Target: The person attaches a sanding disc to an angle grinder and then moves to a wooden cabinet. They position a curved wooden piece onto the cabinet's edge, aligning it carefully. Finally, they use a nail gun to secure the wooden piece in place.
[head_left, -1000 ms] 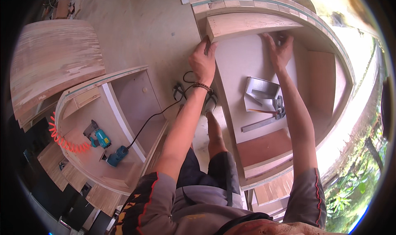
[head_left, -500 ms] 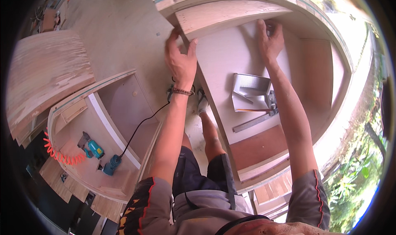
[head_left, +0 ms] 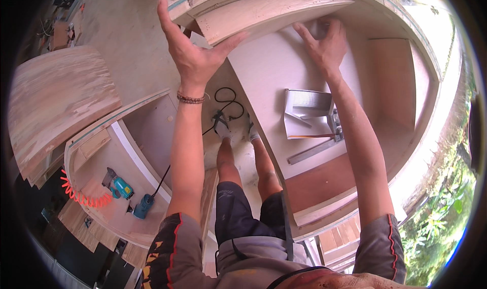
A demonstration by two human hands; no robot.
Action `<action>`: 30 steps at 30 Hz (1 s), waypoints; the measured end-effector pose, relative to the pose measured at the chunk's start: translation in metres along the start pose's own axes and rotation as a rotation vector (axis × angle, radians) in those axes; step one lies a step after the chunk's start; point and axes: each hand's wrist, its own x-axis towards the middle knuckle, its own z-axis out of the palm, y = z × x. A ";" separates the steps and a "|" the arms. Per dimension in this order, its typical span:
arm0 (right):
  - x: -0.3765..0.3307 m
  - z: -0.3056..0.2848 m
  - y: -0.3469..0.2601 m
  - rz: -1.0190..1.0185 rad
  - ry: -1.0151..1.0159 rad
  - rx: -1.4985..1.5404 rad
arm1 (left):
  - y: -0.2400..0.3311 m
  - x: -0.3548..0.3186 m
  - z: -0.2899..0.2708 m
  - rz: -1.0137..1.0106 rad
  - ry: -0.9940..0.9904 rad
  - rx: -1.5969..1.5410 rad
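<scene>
A curved wooden cabinet with an open front lies before me. A pale wooden board stands across its far end. My left hand is at the board's left end, index finger stretched along the cabinet's curved rim and thumb against the board's lower edge. Inside the cabinet my right hand has thumb and fingers spread, the fingertips at the board's near face; whether they press on it I cannot tell. Below that hand lie a grey metal tray and a flat metal bar.
To the left, a second curved cabinet holds two teal power tools and an orange coiled hose. A black cord loops on the floor by my feet. A curved wooden panel stands farther left; plants are at right.
My left hand has moved left and up, and its fingers have spread wider. My right hand has shifted slightly left, its thumb and fingers now farther apart. The looped cord shows more.
</scene>
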 end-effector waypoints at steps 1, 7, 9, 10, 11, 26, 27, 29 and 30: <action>0.000 0.000 0.000 -0.017 0.007 -0.009 | -0.001 -0.001 0.001 0.013 0.001 0.017; -0.002 -0.006 -0.010 0.073 -0.018 0.029 | -0.009 -0.015 0.015 0.025 0.101 -0.006; -0.002 -0.007 -0.012 0.109 -0.022 0.050 | -0.013 -0.029 0.024 -0.012 0.175 -0.005; -0.002 -0.007 -0.012 0.106 -0.021 0.045 | -0.014 -0.040 0.031 -0.060 0.219 -0.022; -0.002 -0.007 -0.013 0.102 -0.019 0.040 | -0.015 -0.051 0.038 -0.107 0.263 -0.039; -0.001 0.005 0.007 0.003 0.056 0.081 | 0.013 -0.095 0.066 -0.603 0.281 -0.042; -0.002 0.004 0.008 0.018 0.044 0.085 | 0.015 -0.095 0.066 -0.610 0.255 -0.010; -0.002 0.002 0.009 0.030 0.041 0.093 | 0.017 -0.094 0.069 -0.598 0.267 -0.026; -0.003 0.002 0.008 0.035 0.038 0.099 | 0.017 -0.095 0.071 -0.592 0.275 -0.031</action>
